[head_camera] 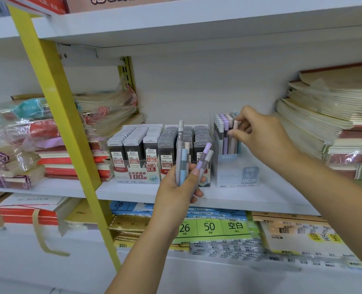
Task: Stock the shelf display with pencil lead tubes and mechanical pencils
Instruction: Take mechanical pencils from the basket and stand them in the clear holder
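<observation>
Left hand point(176, 187), nearest: fingers are curled round a bundle of pastel grey, blue and lilac mechanical pencils point(183, 160), held upright before the white shelf point(131, 193). Right hand point(260, 134), further in: a pale pink mechanical pencil point(235, 125) is pinched near its top, among pencils stood in the clear plastic display box point(235, 168). Just left of the box, cardboard trays of dark pencil lead tubes point(136, 145) are ranged.
</observation>
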Demonstrator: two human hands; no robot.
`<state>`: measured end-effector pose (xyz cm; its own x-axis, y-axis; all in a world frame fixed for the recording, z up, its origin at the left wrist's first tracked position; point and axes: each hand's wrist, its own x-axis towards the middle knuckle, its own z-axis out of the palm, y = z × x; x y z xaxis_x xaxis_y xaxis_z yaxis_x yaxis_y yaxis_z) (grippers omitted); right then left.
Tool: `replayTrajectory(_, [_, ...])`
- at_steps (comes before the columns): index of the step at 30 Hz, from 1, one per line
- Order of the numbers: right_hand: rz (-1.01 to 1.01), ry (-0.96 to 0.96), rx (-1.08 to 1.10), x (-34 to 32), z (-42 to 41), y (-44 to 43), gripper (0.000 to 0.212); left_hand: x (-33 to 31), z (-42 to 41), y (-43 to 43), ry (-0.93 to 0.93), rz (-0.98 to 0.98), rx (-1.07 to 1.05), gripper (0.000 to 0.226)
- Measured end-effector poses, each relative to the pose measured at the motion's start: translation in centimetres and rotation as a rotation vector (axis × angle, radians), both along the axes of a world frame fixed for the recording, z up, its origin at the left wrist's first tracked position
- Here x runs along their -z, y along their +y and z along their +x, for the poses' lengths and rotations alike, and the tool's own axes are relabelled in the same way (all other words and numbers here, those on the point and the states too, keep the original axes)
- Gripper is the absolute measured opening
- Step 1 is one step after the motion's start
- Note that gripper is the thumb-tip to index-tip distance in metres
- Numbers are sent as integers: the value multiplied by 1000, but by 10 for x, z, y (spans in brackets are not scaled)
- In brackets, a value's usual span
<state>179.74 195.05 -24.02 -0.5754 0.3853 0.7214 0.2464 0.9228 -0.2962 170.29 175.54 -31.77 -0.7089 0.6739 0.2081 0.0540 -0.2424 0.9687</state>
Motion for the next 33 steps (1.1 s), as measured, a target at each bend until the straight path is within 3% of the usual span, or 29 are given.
replayTrajectory(3, [126, -50, 125, 2, -1, -2, 23, -3, 1, -1, -11, 7, -2, 21])
replayTrajectory(7, [31, 79, 95, 4, 8, -22, 25, -5, 3, -2, -12, 14, 8, 21])
replayTrajectory(9, [-140, 116, -48, 9, 12, -40, 23, -6, 4, -1, 9, 15, 23, 18])
replayTrajectory(12, [-530, -12, -270, 14, 11, -59, 25, -5, 8, 4, 26, 21, 36, 7])
replayTrajectory(15, [-624, 58, -343, 15, 8, -64, 15, -3, 9, 7, 63, 3, 45, 8])
replayTrajectory(21, [-622, 359, -360, 3, 13, -59, 14, -2, 6, 6, 107, -17, 68, 11])
replayTrajectory(26, [-459, 641, -351, -22, 27, -45, 15, 2, -1, 2, 70, -26, 12, 11])
replayTrajectory(29, [-335, 579, -298, -28, 31, -34, 18, 3, -5, 0, 45, -20, -12, 11])
replayTrajectory(33, [-203, 273, -169, -17, 22, -23, 17, 2, -7, 0, 25, -12, -19, 12])
